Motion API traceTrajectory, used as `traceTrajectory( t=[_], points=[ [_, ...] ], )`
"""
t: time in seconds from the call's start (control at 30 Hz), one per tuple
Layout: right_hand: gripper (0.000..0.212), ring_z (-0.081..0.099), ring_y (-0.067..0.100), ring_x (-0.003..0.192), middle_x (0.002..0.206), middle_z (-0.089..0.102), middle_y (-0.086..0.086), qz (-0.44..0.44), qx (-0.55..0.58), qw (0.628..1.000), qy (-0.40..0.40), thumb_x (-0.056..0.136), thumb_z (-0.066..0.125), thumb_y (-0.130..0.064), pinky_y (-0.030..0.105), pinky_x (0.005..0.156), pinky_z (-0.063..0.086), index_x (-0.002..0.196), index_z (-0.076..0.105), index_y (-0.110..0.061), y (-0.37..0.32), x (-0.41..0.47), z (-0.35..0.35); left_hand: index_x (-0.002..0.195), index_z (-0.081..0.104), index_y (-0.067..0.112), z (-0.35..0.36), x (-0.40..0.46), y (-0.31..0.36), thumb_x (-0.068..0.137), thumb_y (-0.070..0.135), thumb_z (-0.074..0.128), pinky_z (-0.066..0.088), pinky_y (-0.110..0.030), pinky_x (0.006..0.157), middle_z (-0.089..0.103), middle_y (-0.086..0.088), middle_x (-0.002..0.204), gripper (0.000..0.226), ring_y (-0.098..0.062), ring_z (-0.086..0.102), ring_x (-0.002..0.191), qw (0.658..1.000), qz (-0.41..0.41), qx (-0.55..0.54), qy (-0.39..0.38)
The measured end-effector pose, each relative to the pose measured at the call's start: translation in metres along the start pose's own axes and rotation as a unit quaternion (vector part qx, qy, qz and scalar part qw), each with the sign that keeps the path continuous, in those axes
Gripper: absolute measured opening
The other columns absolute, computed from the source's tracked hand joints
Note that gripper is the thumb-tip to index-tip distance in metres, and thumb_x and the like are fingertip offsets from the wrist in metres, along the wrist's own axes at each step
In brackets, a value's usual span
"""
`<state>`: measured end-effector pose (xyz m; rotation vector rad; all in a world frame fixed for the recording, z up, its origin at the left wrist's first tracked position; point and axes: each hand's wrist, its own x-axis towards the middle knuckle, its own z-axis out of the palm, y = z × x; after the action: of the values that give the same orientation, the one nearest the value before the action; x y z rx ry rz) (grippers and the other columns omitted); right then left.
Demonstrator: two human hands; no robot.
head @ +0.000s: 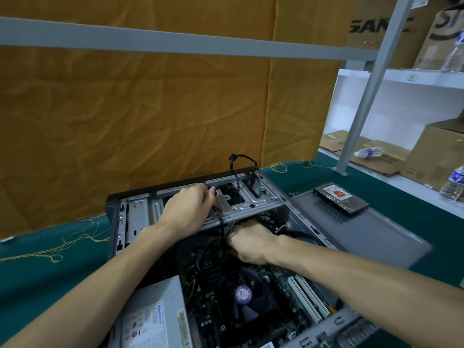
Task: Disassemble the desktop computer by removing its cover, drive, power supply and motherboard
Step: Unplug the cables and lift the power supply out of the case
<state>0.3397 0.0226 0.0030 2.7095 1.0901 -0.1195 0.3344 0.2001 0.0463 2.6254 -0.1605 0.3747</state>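
Both hands work the cables: the left hand (187, 209) pinches a black cable (219, 217) clear, while the right hand (248, 243) grips a bundle beneath, likely freeing the power supply (155, 317).

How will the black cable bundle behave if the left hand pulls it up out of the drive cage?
The black cable bundle is probably floppy: it droops from the left hand and another length loops freely above the drive cage. It likely weighs little, being thin wires. It may snag, since it passes the cage's metal edges down towards the motherboard.
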Motion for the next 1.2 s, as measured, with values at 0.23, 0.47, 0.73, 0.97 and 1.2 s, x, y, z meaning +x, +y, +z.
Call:
traceTrajectory(
  t=[0.23, 0.47, 0.73, 0.97, 1.2],
  points=[
    [0.020, 0.065, 0.038, 0.099, 0.110, 0.069, 0.021, 0.008, -0.003, 1.000, -0.006, 0.089, 0.056, -0.003, 0.038, 0.082, 0.052, 0.106, 0.067, 0.000, -0.0008, -0.0009, -0.0001, 0.076, 0.048, 0.017, -0.0011, -0.0016, 0.0022, 0.108, 0.042, 0.035, 0.031, -0.037, 0.053, 0.057, -0.003, 0.069, 0.043, -0.027, 0.055, 0.066, 1.000, 0.001, 0.001, 0.000],
    [0.018, 0.064, 0.036, 0.098, 0.113, 0.068, 0.019, 0.021, 0.014, 1.000, -0.016, 0.091, 0.053, -0.004, 0.036, 0.079, 0.049, 0.106, 0.065, -0.004, -0.0007, 0.0004, -0.0021, 0.077, 0.049, 0.016, -0.0013, -0.0012, 0.0007, 0.108, 0.043, 0.035, 0.032, -0.037, 0.054, 0.058, -0.003, 0.069, 0.044, -0.027, 0.056, 0.066, 1.000, -0.002, -0.003, -0.001],
    [0.023, 0.065, 0.038, 0.105, 0.118, 0.067, 0.019, 0.011, -0.012, 1.000, -0.017, 0.092, 0.053, -0.004, 0.036, 0.083, 0.051, 0.111, 0.065, -0.002, -0.0019, 0.0023, -0.0019, 0.077, 0.050, 0.016, -0.0015, -0.0019, 0.0010, 0.108, 0.042, 0.036, 0.029, -0.036, 0.052, 0.057, -0.002, 0.067, 0.043, -0.026, 0.055, 0.064, 1.000, 0.003, -0.005, 0.002],
    [0.024, 0.064, 0.038, 0.107, 0.120, 0.067, 0.021, 0.005, -0.040, 0.999, -0.025, 0.092, 0.053, -0.004, 0.040, 0.090, 0.054, 0.112, 0.065, -0.002, -0.0033, 0.0041, -0.0020, 0.074, 0.046, 0.017, -0.0013, -0.0022, -0.0001, 0.108, 0.042, 0.036, 0.031, -0.037, 0.053, 0.055, -0.001, 0.065, 0.043, -0.025, 0.054, 0.063, 1.000, 0.003, -0.003, 0.003],
    [0.022, 0.066, 0.038, 0.106, 0.117, 0.069, 0.021, 0.011, -0.045, 0.999, -0.008, 0.090, 0.056, -0.001, 0.039, 0.088, 0.053, 0.109, 0.067, -0.001, -0.0015, 0.0056, -0.0008, 0.074, 0.045, 0.018, 0.0006, -0.0003, -0.0019, 0.108, 0.043, 0.035, 0.030, -0.037, 0.053, 0.055, -0.001, 0.066, 0.043, -0.024, 0.053, 0.062, 1.000, 0.004, 0.004, 0.007]
  ],
)
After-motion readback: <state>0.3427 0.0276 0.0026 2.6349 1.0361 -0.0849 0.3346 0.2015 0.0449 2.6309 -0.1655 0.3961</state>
